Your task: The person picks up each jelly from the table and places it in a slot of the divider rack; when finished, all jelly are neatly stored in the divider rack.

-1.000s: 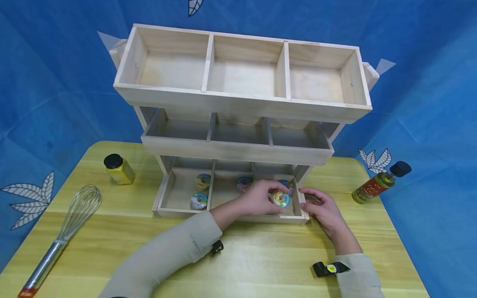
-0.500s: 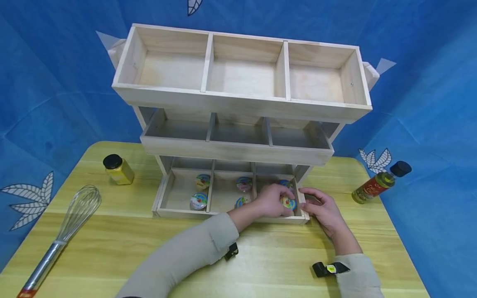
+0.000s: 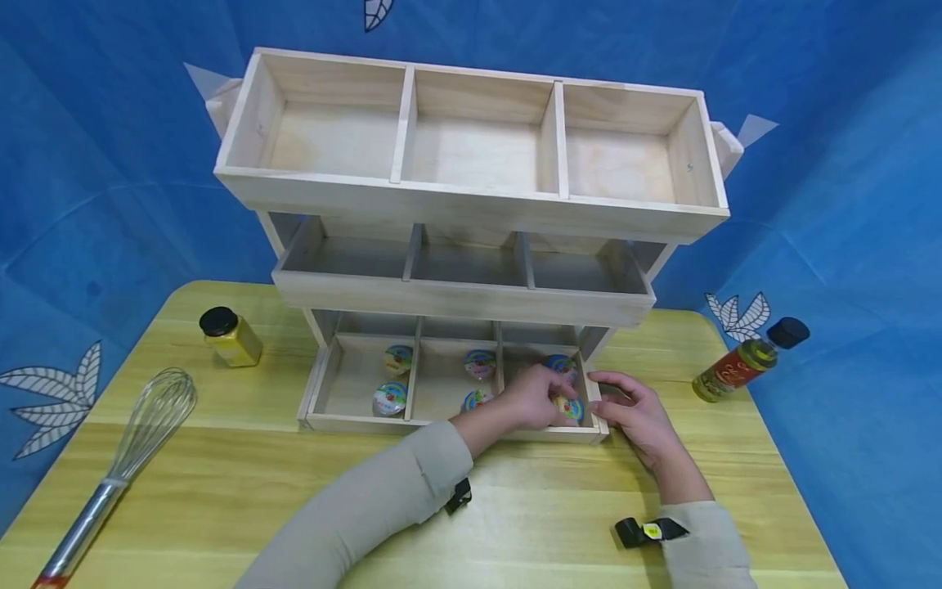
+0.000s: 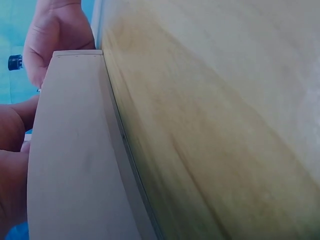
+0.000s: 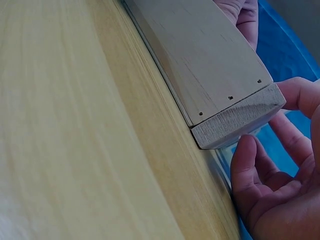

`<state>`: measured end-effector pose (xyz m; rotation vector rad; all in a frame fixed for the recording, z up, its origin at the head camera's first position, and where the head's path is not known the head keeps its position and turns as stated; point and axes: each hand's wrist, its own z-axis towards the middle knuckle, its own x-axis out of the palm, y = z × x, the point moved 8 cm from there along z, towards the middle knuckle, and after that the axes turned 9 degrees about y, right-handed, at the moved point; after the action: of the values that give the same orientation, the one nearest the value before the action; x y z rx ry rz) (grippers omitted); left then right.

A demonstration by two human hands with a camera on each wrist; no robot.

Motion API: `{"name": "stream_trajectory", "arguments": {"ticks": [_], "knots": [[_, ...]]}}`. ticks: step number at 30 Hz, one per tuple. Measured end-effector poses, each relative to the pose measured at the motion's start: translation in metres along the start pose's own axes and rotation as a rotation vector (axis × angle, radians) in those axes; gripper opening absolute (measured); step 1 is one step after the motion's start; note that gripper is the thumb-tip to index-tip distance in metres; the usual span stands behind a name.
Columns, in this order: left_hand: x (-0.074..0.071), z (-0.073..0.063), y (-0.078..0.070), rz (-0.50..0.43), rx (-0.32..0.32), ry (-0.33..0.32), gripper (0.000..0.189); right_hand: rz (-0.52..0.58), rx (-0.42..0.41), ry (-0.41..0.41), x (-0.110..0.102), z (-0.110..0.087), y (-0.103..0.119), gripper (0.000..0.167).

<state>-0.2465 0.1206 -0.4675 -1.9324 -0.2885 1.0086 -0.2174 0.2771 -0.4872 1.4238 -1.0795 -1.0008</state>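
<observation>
A three-tier wooden rack (image 3: 471, 196) stands on the table, each tier split into three compartments. In the head view my left hand (image 3: 533, 399) reaches into the bottom right compartment, its thumb and fingers around a jelly cup (image 3: 570, 411) with a colourful round lid. Just behind it sits another jelly cup (image 3: 561, 365). Two more, a pink-lidded jelly cup (image 3: 480, 364) and a partly hidden jelly cup (image 3: 474, 399), are in the middle compartment. The left one holds two jelly cups (image 3: 389, 398). My right hand (image 3: 642, 419) touches the bottom tier's right end with bent, loose fingers.
A yellow jar (image 3: 237, 342) with a black cap and a wire whisk (image 3: 121, 470) lie on the left side of the table (image 3: 530, 523). To the right stands an oil bottle (image 3: 739, 366). Blue cloth (image 3: 832, 188) hangs behind. The upper tiers overhang the bottom one.
My left hand has moved right and lowered the jelly cup into the front of the bottom right compartment. This uncovers a cup in the middle compartment. The right hand stays put.
</observation>
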Motion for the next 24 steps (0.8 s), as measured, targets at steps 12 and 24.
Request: {"name": "stream_trajectory", "arguments": {"ticks": [12,24], "knots": [[-0.007,-0.006,0.0,-0.09,-0.026,0.003,0.035,-0.004,0.016,-0.008,-0.001,0.002,-0.003,0.05],[-0.037,-0.046,0.002,-0.289,0.075,-0.062,0.026,-0.127,0.014,-0.053,0.001,-0.004,0.006,0.048]]}}
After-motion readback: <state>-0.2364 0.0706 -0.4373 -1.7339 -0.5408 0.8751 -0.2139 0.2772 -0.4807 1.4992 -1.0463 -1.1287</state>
